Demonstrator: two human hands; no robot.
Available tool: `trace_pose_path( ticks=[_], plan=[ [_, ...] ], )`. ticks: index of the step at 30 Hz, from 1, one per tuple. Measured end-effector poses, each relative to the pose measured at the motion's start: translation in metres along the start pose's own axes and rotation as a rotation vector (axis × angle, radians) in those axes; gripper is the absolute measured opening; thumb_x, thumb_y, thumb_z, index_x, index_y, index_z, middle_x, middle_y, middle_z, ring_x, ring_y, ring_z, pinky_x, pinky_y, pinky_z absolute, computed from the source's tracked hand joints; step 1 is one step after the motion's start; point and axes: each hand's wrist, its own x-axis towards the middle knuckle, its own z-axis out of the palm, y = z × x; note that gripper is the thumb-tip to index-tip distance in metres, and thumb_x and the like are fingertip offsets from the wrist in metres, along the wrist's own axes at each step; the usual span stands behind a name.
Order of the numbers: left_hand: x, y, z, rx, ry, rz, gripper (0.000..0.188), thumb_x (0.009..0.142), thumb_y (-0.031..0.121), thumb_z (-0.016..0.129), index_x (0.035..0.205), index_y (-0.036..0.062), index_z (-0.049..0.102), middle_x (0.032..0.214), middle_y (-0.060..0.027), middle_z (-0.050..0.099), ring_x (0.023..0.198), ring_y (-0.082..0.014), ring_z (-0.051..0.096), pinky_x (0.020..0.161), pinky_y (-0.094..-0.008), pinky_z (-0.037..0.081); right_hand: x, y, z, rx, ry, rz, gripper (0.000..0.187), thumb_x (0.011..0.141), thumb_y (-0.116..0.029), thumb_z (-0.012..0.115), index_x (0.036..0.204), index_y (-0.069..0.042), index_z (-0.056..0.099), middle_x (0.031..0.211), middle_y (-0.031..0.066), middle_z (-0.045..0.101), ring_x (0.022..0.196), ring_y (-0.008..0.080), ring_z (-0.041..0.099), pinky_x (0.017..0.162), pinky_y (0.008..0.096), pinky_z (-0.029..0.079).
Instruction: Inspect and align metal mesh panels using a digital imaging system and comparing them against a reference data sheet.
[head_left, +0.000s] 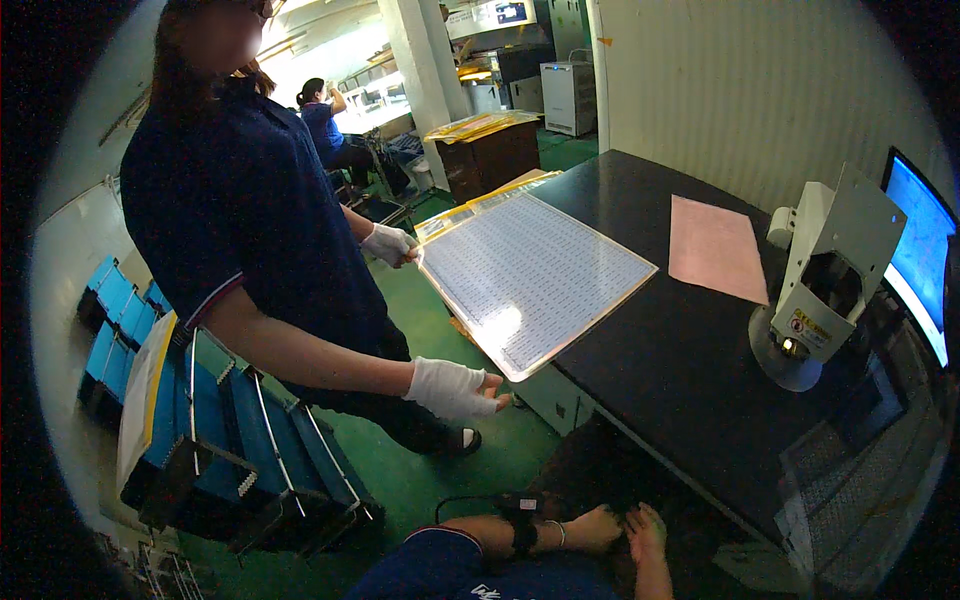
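Note:
My left hand [597, 529] lies low in the picture at the desk's near side, a band around its wrist; its fingers are bent down and mostly hidden. Close beside it is my right hand [647, 532], its fingers apart and pointing up, with nothing seen in them. Neither hand touches the desk. Farther off, a co-worker's gloved hand [391, 245] grips the edge of a large flat panel [535, 275] covered in rows of small marks. The co-worker's other gloved hand [455, 389] is by the panel's near corner, fingers extended.
The panel overlaps the black desk [640, 380]. A pink sheet [715, 248], a beige desktop device [815, 290] and a lit monitor [920, 250] are on the right. Blue racks [255, 435] stand at left. Behind, yellow-edged sheets top a brown cabinet [490, 160]; another person [325, 125] sits farther back.

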Motion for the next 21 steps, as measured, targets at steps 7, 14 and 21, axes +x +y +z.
trace_pose_path(
  ticks=[7, 14, 21],
  plan=[
    [-0.004, 0.004, -0.008, 0.054, 0.03, 0.016, 0.02, 0.071, 0.02, 0.057, 0.077, 0.0019, 0.062, 0.081, -0.0161, 0.062, 0.082, -0.0321, 0.059, 0.076, -0.0427, 0.044, -0.005, 0.0, 0.0, -0.023, -0.026, -0.015, 0.035, 0.086, -0.022, 0.057, 0.118, -0.011, 0.05, 0.116, 0.0135, 0.051, 0.11, 0.03, 0.047, 0.093, 0.045, 0.038],
    [0.006, -0.009, 0.035, 0.04, -0.033, -0.024, 0.021, 0.068, 0.019, 0.058, 0.079, 0.0024, 0.063, 0.085, -0.0143, 0.062, 0.085, -0.0283, 0.059, 0.079, -0.0409, 0.042, -0.003, -0.003, 0.001, -0.063, -0.03, 0.024, 0.037, 0.086, -0.022, 0.056, 0.121, -0.01, 0.049, 0.121, 0.0141, 0.049, 0.115, 0.03, 0.045, 0.094, 0.0443, 0.036],
    [0.005, -0.005, 0.026, 0.038, 0.001, -0.03, 0.02, 0.069, 0.019, 0.058, 0.08, 0.0027, 0.063, 0.087, -0.0144, 0.062, 0.086, -0.0281, 0.059, 0.079, -0.0406, 0.042, -0.005, -0.004, 0.002, -0.031, -0.055, 0.002, 0.039, 0.087, -0.021, 0.056, 0.123, -0.009, 0.046, 0.123, 0.015, 0.048, 0.117, 0.0306, 0.045, 0.096, 0.0447, 0.034]
  ],
)
